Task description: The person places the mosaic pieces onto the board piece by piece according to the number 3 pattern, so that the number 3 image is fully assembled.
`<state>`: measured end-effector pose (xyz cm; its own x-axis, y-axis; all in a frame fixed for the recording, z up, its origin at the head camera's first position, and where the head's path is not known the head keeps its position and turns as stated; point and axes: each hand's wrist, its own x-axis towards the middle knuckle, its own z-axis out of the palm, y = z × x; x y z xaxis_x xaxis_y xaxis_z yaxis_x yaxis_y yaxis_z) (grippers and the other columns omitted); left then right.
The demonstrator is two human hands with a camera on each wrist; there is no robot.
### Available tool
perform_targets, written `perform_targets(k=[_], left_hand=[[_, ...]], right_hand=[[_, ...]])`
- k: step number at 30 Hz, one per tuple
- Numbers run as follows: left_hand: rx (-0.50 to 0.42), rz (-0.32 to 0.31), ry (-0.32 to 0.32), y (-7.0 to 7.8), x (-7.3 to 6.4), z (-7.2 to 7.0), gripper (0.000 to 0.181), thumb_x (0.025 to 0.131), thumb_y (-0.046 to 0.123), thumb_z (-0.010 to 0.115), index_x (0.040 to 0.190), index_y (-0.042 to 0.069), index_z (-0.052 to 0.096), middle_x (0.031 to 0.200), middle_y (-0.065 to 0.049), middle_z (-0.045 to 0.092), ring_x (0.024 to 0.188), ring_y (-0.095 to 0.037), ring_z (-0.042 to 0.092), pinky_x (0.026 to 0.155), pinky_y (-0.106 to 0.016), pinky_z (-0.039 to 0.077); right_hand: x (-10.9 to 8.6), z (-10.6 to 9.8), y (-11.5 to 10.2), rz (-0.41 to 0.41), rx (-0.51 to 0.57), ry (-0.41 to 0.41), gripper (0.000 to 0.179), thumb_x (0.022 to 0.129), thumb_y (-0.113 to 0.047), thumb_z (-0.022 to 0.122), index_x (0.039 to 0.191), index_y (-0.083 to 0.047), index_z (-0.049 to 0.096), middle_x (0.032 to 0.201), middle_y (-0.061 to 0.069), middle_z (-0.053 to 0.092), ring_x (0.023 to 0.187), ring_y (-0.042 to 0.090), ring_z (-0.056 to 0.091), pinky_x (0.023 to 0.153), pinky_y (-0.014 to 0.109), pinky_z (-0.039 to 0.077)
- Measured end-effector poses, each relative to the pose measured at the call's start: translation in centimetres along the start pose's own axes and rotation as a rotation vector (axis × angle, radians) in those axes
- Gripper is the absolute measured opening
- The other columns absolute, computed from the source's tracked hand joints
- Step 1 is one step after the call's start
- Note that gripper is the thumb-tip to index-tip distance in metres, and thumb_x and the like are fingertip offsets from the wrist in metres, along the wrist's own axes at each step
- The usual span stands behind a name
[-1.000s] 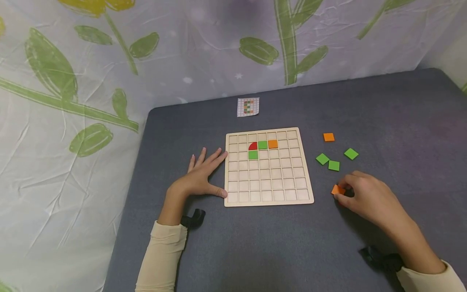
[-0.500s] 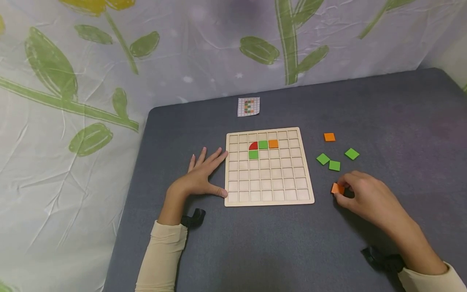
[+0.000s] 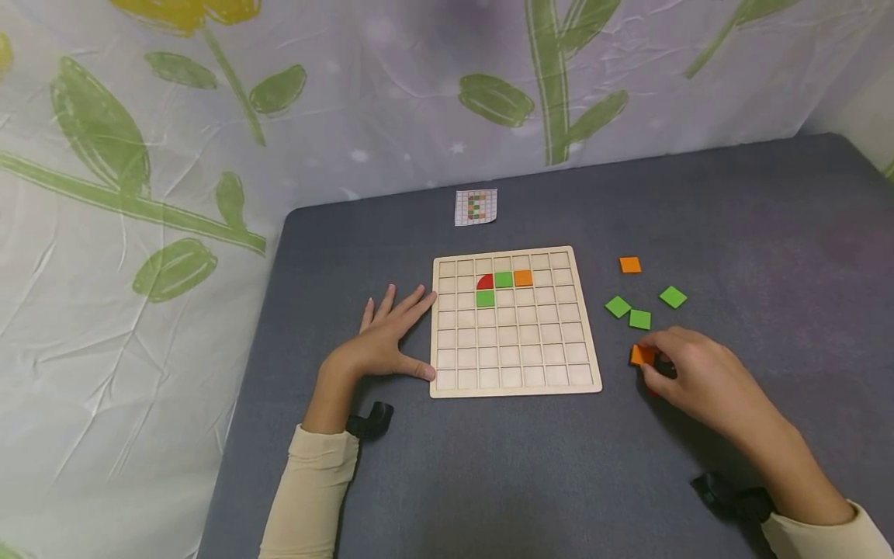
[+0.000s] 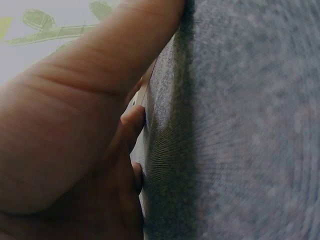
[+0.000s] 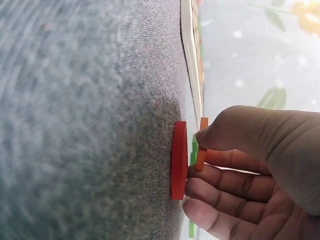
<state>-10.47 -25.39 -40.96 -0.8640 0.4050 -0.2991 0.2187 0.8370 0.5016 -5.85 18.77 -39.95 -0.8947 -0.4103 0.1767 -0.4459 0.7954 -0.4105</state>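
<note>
My left hand (image 3: 377, 341) lies spread on the table, its thumb and fingertip against the left edge of a wooden grid board (image 3: 517, 392). My right hand (image 3: 705, 380) pinches an orange square tile (image 3: 640, 355) between thumb and fingers, right of the board. Under that hand, a red piece (image 5: 179, 160) rests on the table; in the head view only a sliver of it shows. In the grid sit a red quarter-round tile (image 3: 485, 282), a green tile (image 3: 503, 279) beside it, an orange tile (image 3: 523, 278) further right and another green tile (image 3: 485, 298) below the red one.
Loose green tiles (image 3: 639, 319) lie beyond my right hand, with one orange tile (image 3: 630, 265) farther back. A small printed pattern card (image 3: 476, 207) lies behind the board. The dark table (image 3: 503, 466) meets a leaf-patterned curtain (image 3: 391, 93) at the back and left.
The pinched orange tile has shifted slightly away and left with my right fingers, and a sliver of red now shows beneath them. My left hand has stayed put.
</note>
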Motion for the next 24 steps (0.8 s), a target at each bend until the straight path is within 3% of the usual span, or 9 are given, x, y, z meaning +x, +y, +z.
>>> perform_targets(k=[9,24], left_hand=[[0.007,-0.012,0.0,0.2,0.0,0.0,0.127,0.064,0.058,0.089,0.163,0.028,0.016,0.168,0.001,0.007,0.15,-0.03,-0.018,0.114,-0.056,-0.017],[0.017,-0.007,0.005,-0.1,0.0,0.1,0.126,0.065,0.059,0.089,0.163,0.029,0.015,0.168,0.002,0.007,0.15,-0.031,-0.018,0.114,-0.056,-0.016]], right_hand=[[0.2,0.2,0.0,-0.017,-0.009,0.013,0.027,0.072,-0.003,0.078,0.098,0.0,0.072,0.09,0.009,0.068,0.079,0.027,0.062,0.069,0.052,0.052],[1.8,0.6,-1.0,-0.084,0.001,0.017,0.026,0.074,-0.001,0.076,0.1,-0.001,0.072,0.088,0.006,0.067,0.078,0.023,0.06,0.067,0.047,0.051]])
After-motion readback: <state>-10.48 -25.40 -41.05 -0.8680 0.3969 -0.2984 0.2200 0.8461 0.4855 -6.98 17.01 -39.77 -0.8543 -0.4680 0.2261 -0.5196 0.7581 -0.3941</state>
